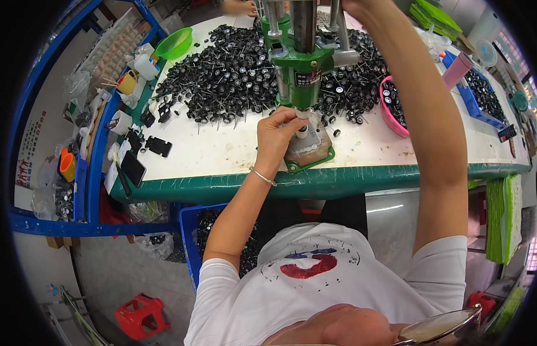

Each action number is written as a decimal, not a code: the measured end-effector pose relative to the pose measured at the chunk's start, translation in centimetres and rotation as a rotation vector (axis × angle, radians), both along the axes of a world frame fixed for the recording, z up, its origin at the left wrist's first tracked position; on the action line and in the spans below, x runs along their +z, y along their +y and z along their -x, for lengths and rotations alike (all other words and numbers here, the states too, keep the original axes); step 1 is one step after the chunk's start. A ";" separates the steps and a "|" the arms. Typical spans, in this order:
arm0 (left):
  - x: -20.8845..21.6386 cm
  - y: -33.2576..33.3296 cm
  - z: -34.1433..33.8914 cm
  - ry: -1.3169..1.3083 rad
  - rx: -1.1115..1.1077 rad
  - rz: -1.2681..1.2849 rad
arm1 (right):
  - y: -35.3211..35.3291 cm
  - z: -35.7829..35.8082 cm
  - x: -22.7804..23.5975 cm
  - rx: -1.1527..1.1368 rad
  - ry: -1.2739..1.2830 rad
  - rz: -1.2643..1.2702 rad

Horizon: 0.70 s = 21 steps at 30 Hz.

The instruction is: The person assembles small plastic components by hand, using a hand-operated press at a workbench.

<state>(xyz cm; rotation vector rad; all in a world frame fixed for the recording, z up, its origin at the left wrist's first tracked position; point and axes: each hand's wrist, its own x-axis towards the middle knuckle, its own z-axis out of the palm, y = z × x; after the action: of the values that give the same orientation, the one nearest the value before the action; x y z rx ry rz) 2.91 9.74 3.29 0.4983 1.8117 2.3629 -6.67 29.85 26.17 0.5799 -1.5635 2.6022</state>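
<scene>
A green hand press [306, 63] stands on the white tabletop in front of me, its base plate [310, 151] near the table's front edge. My left hand [278, 132] is at the press, thumb and fingers closed together right under its ram. What they pinch is too small and too covered to make out. Just below the fingertips a small white round piece [302, 132] sits on the base. Raised beside the top of the press, my right hand [356, 7] is mostly cut off by the upper edge, so its fingers do not show.
Small black wheels on thin metal axles [222, 75] are heaped behind and around the press. A pink basin [389, 115] and a blue tray [482, 98] hold more on the right. A green bowl [175, 43] stands far left. Another person's hand [239, 7] shows across the table.
</scene>
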 end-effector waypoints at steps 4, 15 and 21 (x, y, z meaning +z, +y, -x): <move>0.0 -0.2 -0.1 -0.014 0.019 -0.026 | -2.9 0.0 -0.6 -0.218 -0.006 0.091; -0.7 -0.4 -0.3 0.036 0.067 0.078 | -3.4 -8.6 -2.5 0.300 0.350 0.852; -1.2 -0.5 -0.4 0.067 0.086 0.078 | -2.0 -9.6 -5.0 -0.323 0.700 0.106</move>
<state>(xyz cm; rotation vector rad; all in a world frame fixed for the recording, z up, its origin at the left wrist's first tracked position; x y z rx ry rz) 3.28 9.22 2.14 0.5058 1.9840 2.3455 2.93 27.82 21.14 0.9901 -1.1603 1.9191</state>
